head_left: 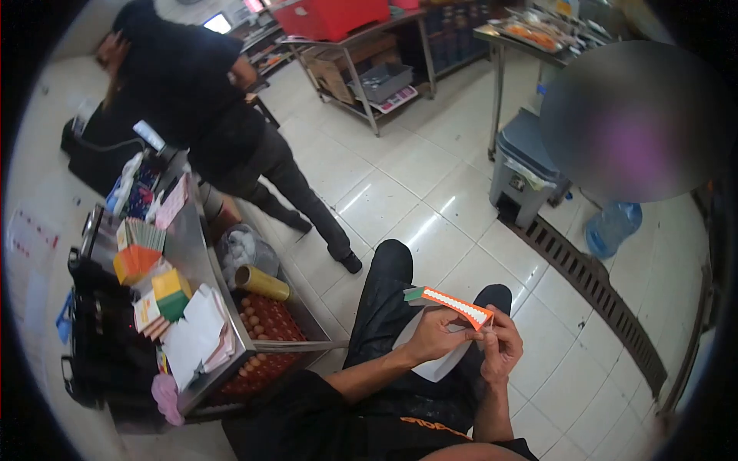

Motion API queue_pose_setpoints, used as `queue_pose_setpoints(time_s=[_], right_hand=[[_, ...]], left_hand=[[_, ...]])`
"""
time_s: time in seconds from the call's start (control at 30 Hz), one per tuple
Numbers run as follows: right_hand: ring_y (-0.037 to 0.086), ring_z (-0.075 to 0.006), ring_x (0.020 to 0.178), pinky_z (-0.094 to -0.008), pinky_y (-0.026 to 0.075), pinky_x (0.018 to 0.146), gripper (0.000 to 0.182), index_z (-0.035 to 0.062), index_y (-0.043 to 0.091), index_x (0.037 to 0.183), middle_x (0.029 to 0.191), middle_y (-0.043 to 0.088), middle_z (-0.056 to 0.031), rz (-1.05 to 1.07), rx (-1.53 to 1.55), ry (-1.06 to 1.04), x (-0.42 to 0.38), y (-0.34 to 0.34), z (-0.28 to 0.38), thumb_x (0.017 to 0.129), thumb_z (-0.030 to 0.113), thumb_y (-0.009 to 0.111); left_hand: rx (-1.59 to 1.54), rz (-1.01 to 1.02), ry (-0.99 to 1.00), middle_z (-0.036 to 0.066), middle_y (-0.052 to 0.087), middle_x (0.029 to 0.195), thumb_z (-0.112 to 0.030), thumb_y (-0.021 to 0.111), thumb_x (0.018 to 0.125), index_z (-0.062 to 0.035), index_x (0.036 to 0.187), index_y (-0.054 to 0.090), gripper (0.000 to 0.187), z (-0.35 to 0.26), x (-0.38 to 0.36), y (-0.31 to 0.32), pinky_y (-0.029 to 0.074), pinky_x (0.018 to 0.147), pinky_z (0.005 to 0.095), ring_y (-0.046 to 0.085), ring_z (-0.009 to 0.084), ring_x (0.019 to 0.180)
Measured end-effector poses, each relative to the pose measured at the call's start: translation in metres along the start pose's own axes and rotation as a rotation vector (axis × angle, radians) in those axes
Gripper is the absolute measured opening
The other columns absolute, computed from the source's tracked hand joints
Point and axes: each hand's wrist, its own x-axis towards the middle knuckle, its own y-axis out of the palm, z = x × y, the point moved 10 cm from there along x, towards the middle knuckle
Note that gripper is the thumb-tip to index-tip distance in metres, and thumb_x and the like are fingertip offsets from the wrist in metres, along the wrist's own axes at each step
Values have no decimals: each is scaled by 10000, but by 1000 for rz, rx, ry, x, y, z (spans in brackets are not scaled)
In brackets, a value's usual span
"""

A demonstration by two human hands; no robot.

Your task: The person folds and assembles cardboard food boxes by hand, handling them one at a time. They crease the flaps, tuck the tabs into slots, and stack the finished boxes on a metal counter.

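Over my lap, both hands hold a flat folded carton-like piece (459, 304) with orange edges, a white scalloped band and a green far end. My left hand (440, 336) has its fingers closed around its lower side near the middle. At the near right end, my right hand (503, 344) pinches the orange tip between thumb and fingers. A white sheet-like piece (440, 367) lies across my dark trousers below the hands. Part of it is hidden by my left hand and forearm.
A metal table (244, 338) at my left carries orange (138, 263) and yellow-green cartons (171, 294) and white papers (192, 338). Egg trays (265, 319) sit on its lower shelf. A person (207, 100) stands beyond. At right are a grey bin (524, 165), floor grate (588, 296) and water jug (613, 229).
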Motion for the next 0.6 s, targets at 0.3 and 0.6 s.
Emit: queue_pose_setpoints(time_s=[0.3, 0.6], right_hand=[[605, -275, 996, -365, 460, 870, 100, -5, 634, 872, 1083, 613, -216, 438, 56, -5, -5, 124, 38, 870, 93, 616], [593, -259, 1022, -371, 461, 874, 121, -5, 640, 880, 1099, 605, -216, 648, 256, 71, -19, 247, 48, 867, 114, 633]], left_hand=[[-27, -223, 196, 77, 685, 920, -32, 728, 776, 17, 1024, 644, 266, -52, -77, -90, 544, 770, 281, 666, 161, 857], [-7, -461, 372, 70, 696, 902, -56, 772, 731, -12, 938, 682, 230, -97, -135, -189, 512, 726, 260, 661, 135, 819]])
